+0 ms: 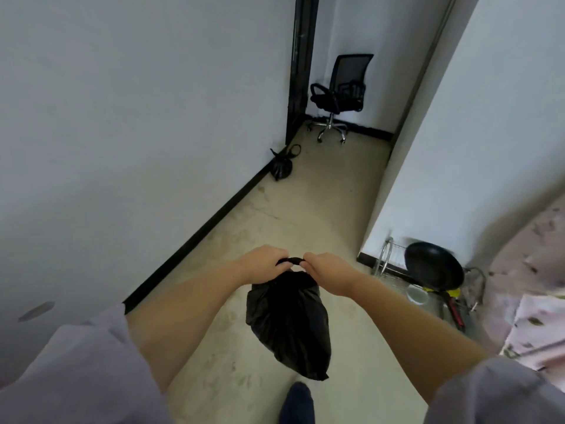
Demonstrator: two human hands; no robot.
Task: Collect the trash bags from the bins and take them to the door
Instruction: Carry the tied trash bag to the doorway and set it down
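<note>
Head view shows your left hand (265,264) and right hand (328,272) both pinching the twisted top of a black trash bag (289,325), which hangs between your forearms above the floor (321,194). Ahead, a second tied black bag (281,168) sits on the floor against the left wall, near the dark door frame (301,65) and an office chair (339,93).

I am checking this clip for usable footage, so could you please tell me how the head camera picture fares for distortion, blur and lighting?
Head view: wide-angle bending curves the black baseboard and walls; the right edge smears the pink floral fabric; light is soft and even, no glare; the black plastic trash bag, left hand and right hand stay fairly sharp, as does the small tied black bag near the dark door frame.
</note>
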